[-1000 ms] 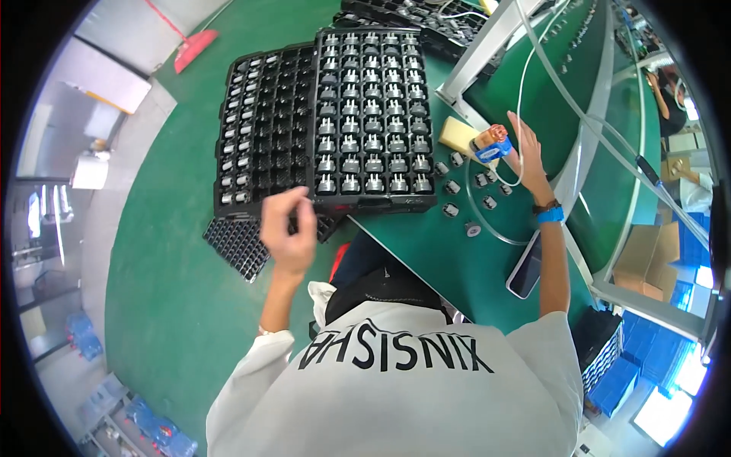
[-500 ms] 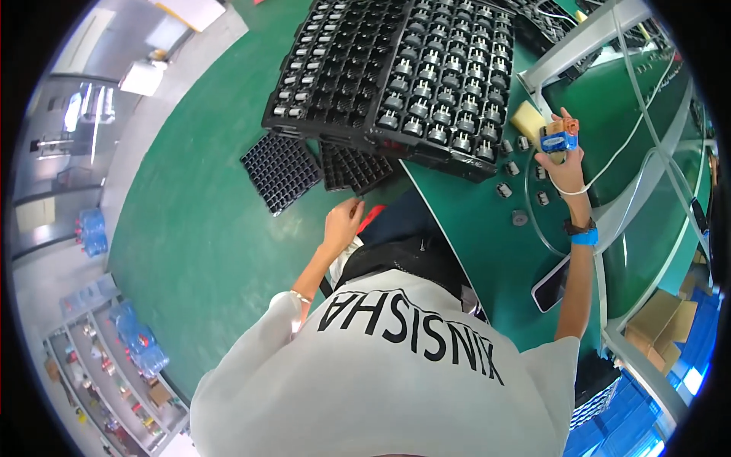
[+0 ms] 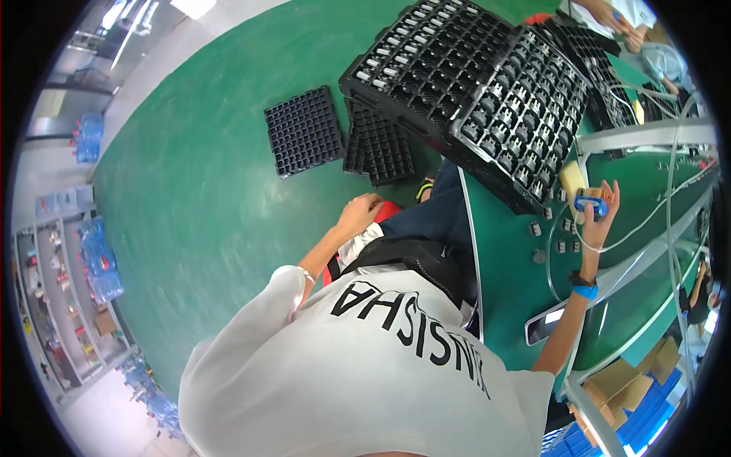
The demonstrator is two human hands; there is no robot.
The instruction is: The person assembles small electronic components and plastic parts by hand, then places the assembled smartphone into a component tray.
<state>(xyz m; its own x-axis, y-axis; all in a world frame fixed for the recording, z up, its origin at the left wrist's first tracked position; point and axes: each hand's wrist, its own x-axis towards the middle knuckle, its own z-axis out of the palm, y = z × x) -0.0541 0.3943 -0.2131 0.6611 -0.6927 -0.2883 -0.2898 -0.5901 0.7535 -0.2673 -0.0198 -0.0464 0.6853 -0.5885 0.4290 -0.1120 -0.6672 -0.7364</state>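
My right hand [image 3: 599, 228] is closed round a small blue-and-orange block [image 3: 592, 202] above the green table [image 3: 502, 293]. Its exact kind is unclear. Beside it stands a pale yellow block [image 3: 571, 181]. Several small black-and-metal parts [image 3: 562, 246] lie on the table just left of this hand. My left hand [image 3: 359, 215] rests by my thigh near something red [image 3: 388, 210], with nothing visible in it and its fingers loosely laid down. Ahead, a black tray [image 3: 454, 126] holds rows of pronged parts [image 3: 525, 114], and its neighbour holds silvery cylindrical parts [image 3: 400, 47] in some pockets.
Black pocketed trays [image 3: 304, 133] lie on the green floor at left. A phone [image 3: 542, 326] lies near the table's front. A white cord [image 3: 636, 242] runs from my right wrist past a grey metal frame [image 3: 647, 137]. Another person's hands [image 3: 628, 34] show at the far right.
The view has shifted, so trays and table appear farther right. My right hand still holds the blue-and-orange block, now turned differently. My left hand stays by my thigh. Another person has come into view.
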